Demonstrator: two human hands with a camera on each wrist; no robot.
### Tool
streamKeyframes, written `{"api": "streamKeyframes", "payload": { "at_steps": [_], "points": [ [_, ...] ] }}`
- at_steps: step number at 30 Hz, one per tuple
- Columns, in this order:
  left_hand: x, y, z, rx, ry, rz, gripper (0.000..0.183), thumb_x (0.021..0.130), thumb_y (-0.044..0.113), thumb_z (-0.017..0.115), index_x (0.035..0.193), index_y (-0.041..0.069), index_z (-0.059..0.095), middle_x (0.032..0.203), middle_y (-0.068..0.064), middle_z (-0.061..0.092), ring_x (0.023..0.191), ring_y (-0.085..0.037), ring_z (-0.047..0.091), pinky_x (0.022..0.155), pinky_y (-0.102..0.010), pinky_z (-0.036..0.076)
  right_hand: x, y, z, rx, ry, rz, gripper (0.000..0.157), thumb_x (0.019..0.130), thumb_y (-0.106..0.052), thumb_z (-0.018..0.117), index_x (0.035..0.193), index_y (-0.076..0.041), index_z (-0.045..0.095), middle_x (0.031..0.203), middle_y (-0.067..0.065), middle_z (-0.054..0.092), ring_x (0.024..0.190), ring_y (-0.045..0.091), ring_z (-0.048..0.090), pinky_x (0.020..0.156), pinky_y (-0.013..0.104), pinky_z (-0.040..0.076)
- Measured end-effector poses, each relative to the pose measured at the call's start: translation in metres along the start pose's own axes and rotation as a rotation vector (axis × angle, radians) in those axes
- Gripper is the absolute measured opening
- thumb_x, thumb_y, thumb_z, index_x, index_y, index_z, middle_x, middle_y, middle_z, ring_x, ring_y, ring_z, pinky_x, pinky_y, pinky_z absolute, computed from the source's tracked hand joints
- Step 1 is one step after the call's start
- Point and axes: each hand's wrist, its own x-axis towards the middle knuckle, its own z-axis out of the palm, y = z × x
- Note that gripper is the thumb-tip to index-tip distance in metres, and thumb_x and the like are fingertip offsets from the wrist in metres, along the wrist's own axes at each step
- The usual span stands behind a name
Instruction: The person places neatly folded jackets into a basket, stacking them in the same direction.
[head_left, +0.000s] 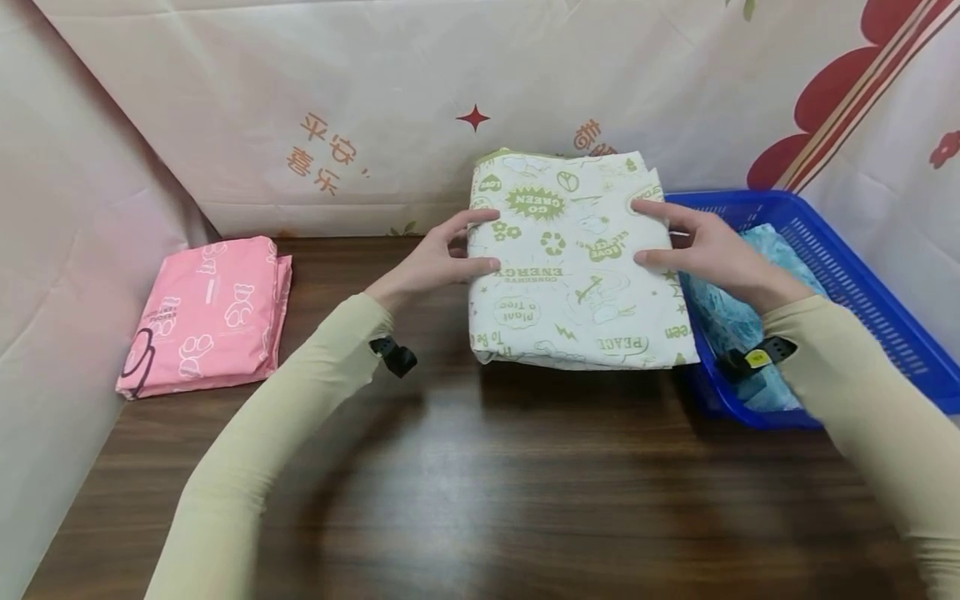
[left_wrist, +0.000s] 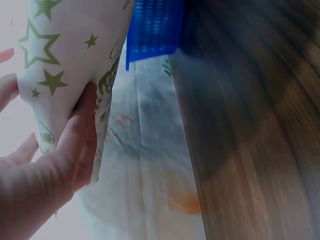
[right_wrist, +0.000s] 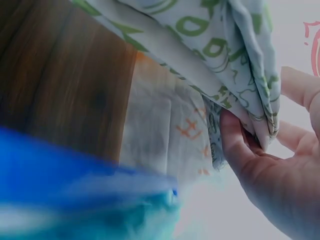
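Both hands hold a folded white cloth [head_left: 562, 283] with green print, held over the brown table. At its left edge the left hand [head_left: 431, 262] grips the layers between thumb and fingers. On the opposite edge the right hand [head_left: 712, 250] does the same. The left wrist view shows a side of the cloth [left_wrist: 67, 65] with green stars, the left hand [left_wrist: 52, 172] curled round its edge. In the right wrist view several folded layers of the cloth [right_wrist: 220, 55] lie in the grasp of the right hand [right_wrist: 280, 175].
A blue plastic basket [head_left: 892, 283] stands at the right, partly behind the right arm, with a light-blue crinkled item [head_left: 787, 254] inside. On the far left of the table [head_left: 465, 483] lies a folded pink cloth [head_left: 210, 317]. A printed white curtain [head_left: 405, 92] hangs behind.
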Motion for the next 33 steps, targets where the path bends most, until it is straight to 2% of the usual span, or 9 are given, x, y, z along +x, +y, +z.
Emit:
{"api": "streamKeyframes", "payload": {
  "at_steps": [9, 15, 21, 23, 24, 26, 28, 32, 33],
  "points": [
    [0.018, 0.009, 0.028, 0.012, -0.031, 0.055, 0.067, 0.089, 0.011, 0.069, 0.148, 0.019, 0.039, 0.129, -0.013, 0.045, 0.103, -0.027, 0.060, 0.079, -0.037, 0.053, -0.020, 0.008, -0.031, -0.159, 0.019, 0.054, 0.074, 0.093, -0.036, 0.065, 0.154, -0.032, 0.024, 0.135, 0.011, 0.047, 0.104, 0.017, 0.051, 0.076, 0.022, 0.045],
    [0.029, 0.011, 0.049, 0.025, -0.045, 0.089, 0.068, 0.089, 0.010, 0.069, 0.149, 0.017, 0.038, 0.129, -0.012, 0.045, 0.100, -0.026, 0.061, 0.078, -0.035, 0.053, -0.034, 0.017, -0.049, -0.216, 0.035, 0.062, 0.073, 0.093, -0.034, 0.066, 0.153, -0.035, 0.026, 0.142, 0.014, 0.039, 0.105, 0.016, 0.048, 0.072, 0.023, 0.046],
    [0.039, 0.015, 0.074, 0.000, -0.035, 0.105, 0.069, 0.089, 0.011, 0.070, 0.149, 0.017, 0.037, 0.129, -0.009, 0.044, 0.096, -0.024, 0.060, 0.079, -0.031, 0.051, -0.040, 0.021, -0.072, -0.327, 0.056, 0.090, 0.076, 0.094, -0.032, 0.064, 0.155, -0.032, 0.020, 0.150, 0.026, 0.027, 0.111, 0.036, 0.040, 0.069, 0.023, 0.041],
    [0.042, 0.017, 0.082, -0.026, -0.039, 0.118, 0.069, 0.089, 0.009, 0.069, 0.150, 0.016, 0.036, 0.133, -0.008, 0.042, 0.095, -0.024, 0.061, 0.079, -0.031, 0.052, -0.042, 0.022, -0.080, -0.369, 0.058, 0.100, 0.078, 0.094, -0.032, 0.064, 0.156, -0.029, 0.016, 0.153, 0.029, 0.020, 0.118, 0.046, 0.035, 0.083, 0.035, 0.046],
    [0.043, 0.018, 0.086, -0.035, -0.039, 0.125, 0.069, 0.089, 0.008, 0.069, 0.150, 0.016, 0.036, 0.135, -0.008, 0.042, 0.094, -0.024, 0.061, 0.078, -0.032, 0.052, -0.043, 0.024, -0.084, -0.384, 0.054, 0.103, 0.079, 0.094, -0.032, 0.063, 0.156, -0.028, 0.014, 0.154, 0.028, 0.015, 0.122, 0.051, 0.030, 0.090, 0.044, 0.044],
    [0.047, 0.019, 0.095, -0.057, -0.046, 0.133, 0.069, 0.090, 0.006, 0.068, 0.150, 0.016, 0.036, 0.138, -0.007, 0.040, 0.094, -0.024, 0.061, 0.078, -0.032, 0.052, -0.047, 0.028, -0.092, -0.402, 0.046, 0.113, 0.081, 0.095, -0.032, 0.062, 0.156, -0.028, 0.010, 0.156, 0.027, 0.007, 0.125, 0.054, 0.024, 0.098, 0.062, 0.033],
    [0.050, 0.019, 0.105, -0.089, -0.050, 0.131, 0.070, 0.089, 0.004, 0.068, 0.150, 0.016, 0.036, 0.140, -0.008, 0.039, 0.093, -0.024, 0.061, 0.076, -0.032, 0.053, -0.050, 0.033, -0.099, -0.412, 0.038, 0.122, 0.082, 0.095, -0.032, 0.062, 0.156, -0.027, 0.008, 0.157, 0.025, 0.001, 0.127, 0.057, 0.016, 0.094, 0.077, 0.016],
    [0.056, 0.020, 0.123, -0.152, -0.060, 0.094, 0.070, 0.089, 0.002, 0.067, 0.150, 0.018, 0.036, 0.139, -0.006, 0.040, 0.093, -0.022, 0.061, 0.074, -0.030, 0.053, -0.055, 0.047, -0.110, -0.423, 0.024, 0.135, 0.082, 0.095, -0.029, 0.062, 0.156, -0.023, 0.006, 0.156, 0.029, 0.000, 0.124, 0.056, 0.018, 0.095, 0.076, 0.017],
    [0.057, 0.019, 0.128, -0.166, -0.062, 0.084, 0.070, 0.089, 0.002, 0.067, 0.150, 0.018, 0.037, 0.139, -0.006, 0.041, 0.093, -0.021, 0.061, 0.074, -0.029, 0.053, -0.056, 0.051, -0.113, -0.429, 0.024, 0.135, 0.081, 0.096, -0.028, 0.062, 0.156, -0.021, 0.008, 0.155, 0.031, 0.002, 0.122, 0.055, 0.021, 0.099, 0.068, 0.026]
  ]
}}
